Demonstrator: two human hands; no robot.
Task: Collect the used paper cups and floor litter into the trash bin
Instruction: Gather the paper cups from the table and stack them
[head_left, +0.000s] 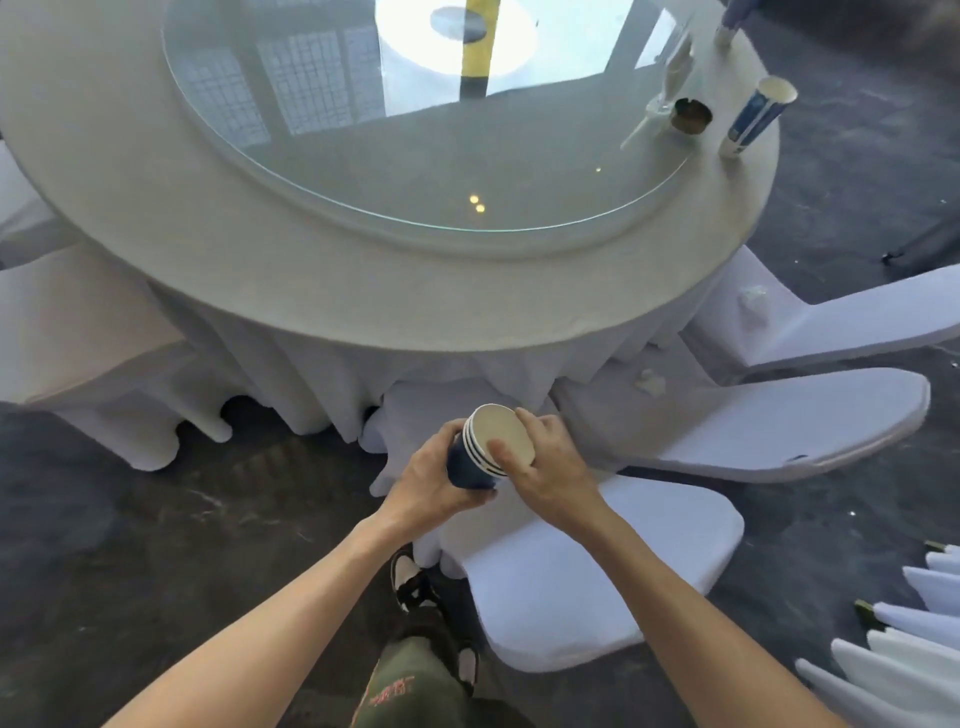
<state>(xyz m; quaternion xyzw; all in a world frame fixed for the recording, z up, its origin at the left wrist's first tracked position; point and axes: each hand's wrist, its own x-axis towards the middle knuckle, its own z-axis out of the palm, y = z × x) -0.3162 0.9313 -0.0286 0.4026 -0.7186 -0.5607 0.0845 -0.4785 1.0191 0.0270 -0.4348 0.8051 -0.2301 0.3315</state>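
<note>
The stack of cups (480, 451) sits at lower centre of the frame, held in the air between both hands, in front of the table's near edge. It consists of nested dark blue paper cups with white rims; the open mouth tilts up and to the right, and the cream interior of the top cup is visible.

The left hand (428, 480) wraps the blue wall of the stack from the left, fingers curled around it and closed on the cups. The right hand (540, 467) grips the rim end from the right: its thumb lies across the near rim, and its fingers (527, 415) curl over the far rim, pressed together.

The table (260, 249) fills the upper half of the frame. It is round, covered with a white cloth, and carries a glass disc (363, 156) at its centre.

At the upper right, on the table's edge, stands one blue and white cup (756, 117). Just left of it is a small brown container (691, 117).

White covered chairs (779, 415) stand at the right of the frame. A crumpled tissue (649, 383) lies on one of them.
</note>
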